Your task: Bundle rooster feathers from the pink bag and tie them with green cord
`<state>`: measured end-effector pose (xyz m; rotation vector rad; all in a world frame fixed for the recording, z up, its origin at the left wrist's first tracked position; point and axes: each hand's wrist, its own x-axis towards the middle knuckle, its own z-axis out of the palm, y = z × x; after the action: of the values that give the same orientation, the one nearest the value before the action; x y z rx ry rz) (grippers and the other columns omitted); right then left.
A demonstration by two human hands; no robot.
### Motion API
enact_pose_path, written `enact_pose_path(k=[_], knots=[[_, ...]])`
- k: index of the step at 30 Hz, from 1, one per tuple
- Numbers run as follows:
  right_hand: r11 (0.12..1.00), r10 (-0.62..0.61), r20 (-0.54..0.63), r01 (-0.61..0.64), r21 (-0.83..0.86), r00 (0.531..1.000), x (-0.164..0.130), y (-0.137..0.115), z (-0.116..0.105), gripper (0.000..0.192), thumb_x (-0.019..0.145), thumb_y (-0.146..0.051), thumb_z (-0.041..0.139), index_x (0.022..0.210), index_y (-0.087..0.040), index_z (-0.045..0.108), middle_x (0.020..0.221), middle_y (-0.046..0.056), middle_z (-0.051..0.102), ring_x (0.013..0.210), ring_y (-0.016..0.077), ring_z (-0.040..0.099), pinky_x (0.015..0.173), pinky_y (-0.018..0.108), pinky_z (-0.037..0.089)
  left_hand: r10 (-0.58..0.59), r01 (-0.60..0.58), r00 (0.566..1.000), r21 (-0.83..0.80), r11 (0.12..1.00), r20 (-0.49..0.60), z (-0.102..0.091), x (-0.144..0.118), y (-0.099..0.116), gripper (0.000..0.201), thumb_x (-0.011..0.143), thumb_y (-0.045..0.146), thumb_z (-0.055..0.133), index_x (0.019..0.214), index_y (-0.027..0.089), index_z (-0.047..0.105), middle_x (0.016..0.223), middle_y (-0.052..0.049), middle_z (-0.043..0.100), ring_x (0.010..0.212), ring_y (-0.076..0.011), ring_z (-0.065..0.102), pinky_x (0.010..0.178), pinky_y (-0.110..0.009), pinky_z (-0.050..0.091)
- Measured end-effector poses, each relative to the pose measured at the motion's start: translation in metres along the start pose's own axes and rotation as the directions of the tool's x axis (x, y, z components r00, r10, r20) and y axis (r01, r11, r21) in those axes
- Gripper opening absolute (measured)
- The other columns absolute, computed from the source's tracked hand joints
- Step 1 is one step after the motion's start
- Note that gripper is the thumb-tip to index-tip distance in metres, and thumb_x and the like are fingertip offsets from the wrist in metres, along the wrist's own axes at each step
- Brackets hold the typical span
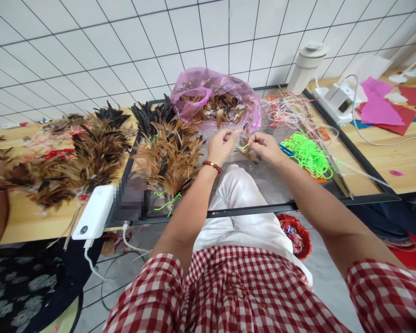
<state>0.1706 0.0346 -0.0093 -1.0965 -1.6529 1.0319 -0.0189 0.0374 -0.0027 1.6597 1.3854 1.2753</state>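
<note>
My left hand [222, 147], with a beaded bracelet [212, 165] at the wrist, is closed in a pinch at one end of a short bright green cord [241, 147]. My right hand [264, 147] pinches the same cord on the other side. A small brown feather bunch [251, 156] hangs at the cord between my hands, partly hidden by the fingers. Beyond them lies a pink plastic bag [217, 78] with more feathers inside. To the left is a large pile of brown feathers [175, 157], some with green cord ends. Blue-handled scissors [286, 150] lie beside my right forearm.
A heap of green cords [308, 155] and pale, pinkish strings [287, 110] lie on the right. A black frame edge [249, 211] borders the work surface. Around it are a white bottle [305, 69], power strip [333, 107], power bank [94, 212] and another feather pile [100, 148]; a person sits left.
</note>
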Motion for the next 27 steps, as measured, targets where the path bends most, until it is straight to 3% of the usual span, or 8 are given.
enact_pose_path(k=[5,8,11,15,19,23,25,27], knots=[[0.999,0.029,-0.008,-0.029,0.023,1.0,0.003,0.004,-0.003,0.018,0.068,-0.036,0.066,0.069,-0.02,0.058,0.065,-0.002,0.054,0.064,0.0126,0.046,0.064,0.028,0.036,0.082,-0.111,0.982,0.175,0.978,0.168,-0.009,-0.01,0.018,0.05,0.058,0.033,0.092,0.103,0.02,0.077,0.076,0.001,0.067,0.072,-0.0158,0.062,0.075,-0.029,0.05],[0.998,0.042,0.005,-0.042,0.04,0.999,0.003,0.003,-0.002,0.021,0.067,-0.039,0.067,0.069,-0.02,0.057,0.062,-0.004,0.052,0.061,0.0112,0.043,0.061,0.027,0.033,0.118,-0.175,0.965,0.241,0.955,0.235,-0.009,-0.017,0.019,0.029,0.063,0.02,0.086,0.091,0.019,0.079,0.076,-0.001,0.069,0.069,-0.0151,0.061,0.073,-0.03,0.05],[0.996,0.028,0.034,-0.03,0.086,0.999,0.002,0.0,0.0,0.023,0.067,-0.039,0.068,0.068,-0.02,0.057,0.06,-0.005,0.048,0.059,0.0099,0.04,0.059,0.026,0.032,0.06,-0.116,0.971,0.241,0.964,0.23,-0.003,-0.021,0.017,0.005,0.073,0.014,0.075,0.076,0.018,0.076,0.068,-0.002,0.068,0.065,-0.0147,0.06,0.072,-0.031,0.05],[0.988,-0.027,-0.081,0.039,0.148,0.996,0.006,0.0,0.0,0.022,0.069,-0.037,0.072,0.075,-0.021,0.058,0.069,-0.003,0.055,0.066,0.012,0.048,0.063,0.026,0.038,-0.19,0.192,0.981,-0.04,0.981,0.035,0.0,-0.021,0.023,0.009,0.077,0.014,0.073,0.072,0.017,0.068,0.061,0.001,0.063,0.059,-0.012,0.06,0.066,-0.027,0.051],[0.97,-0.009,-0.317,0.085,0.227,0.948,0.013,0.003,-0.004,0.021,0.07,-0.033,0.073,0.081,-0.022,0.059,0.073,-0.003,0.057,0.068,0.0122,0.048,0.061,0.025,0.039,-0.489,0.439,0.87,-0.544,0.715,0.059,-0.008,-0.025,0.041,0.014,0.088,0.014,0.067,0.076,0.017,0.06,0.063,0.003,0.063,0.058,-0.0077,0.061,0.063,-0.022,0.052],[0.933,0.134,-0.043,-0.111,0.341,0.99,0.01,-0.002,-0.002,0.032,0.058,-0.032,0.078,0.085,-0.02,0.065,0.065,-0.005,0.054,0.056,0.0091,0.038,0.053,0.024,0.03,-0.57,0.481,0.808,-0.725,0.494,0.148,-0.007,-0.036,0.049,0.016,0.093,0.01,0.061,0.078,0.016,0.059,0.065,0.002,0.063,0.06,-0.0049,0.063,0.071,-0.02,0.055],[0.92,0.13,0.139,-0.171,0.353,0.982,0.005,-0.006,0.002,0.044,0.054,-0.034,0.085,0.091,-0.02,0.066,0.072,-0.004,0.061,0.06,0.0095,0.044,0.055,0.024,0.032,-0.578,0.485,0.803,-0.722,0.493,0.145,-0.002,-0.044,0.049,0.016,0.092,0.009,0.064,0.078,0.016,0.059,0.067,0.002,0.064,0.061,-0.005,0.064,0.073,-0.02,0.056],[0.922,0.083,0.191,-0.149,0.358,0.978,0.001,-0.009,0.006,0.049,0.052,-0.039,0.091,0.089,-0.02,0.065,0.076,-0.003,0.063,0.065,0.0103,0.049,0.057,0.024,0.036,-0.568,0.499,0.81,-0.677,0.541,0.144,0.003,-0.052,0.047,0.015,0.088,0.011,0.069,0.078,0.016,0.058,0.067,0.001,0.065,0.062,-0.0061,0.064,0.07,-0.021,0.056]])
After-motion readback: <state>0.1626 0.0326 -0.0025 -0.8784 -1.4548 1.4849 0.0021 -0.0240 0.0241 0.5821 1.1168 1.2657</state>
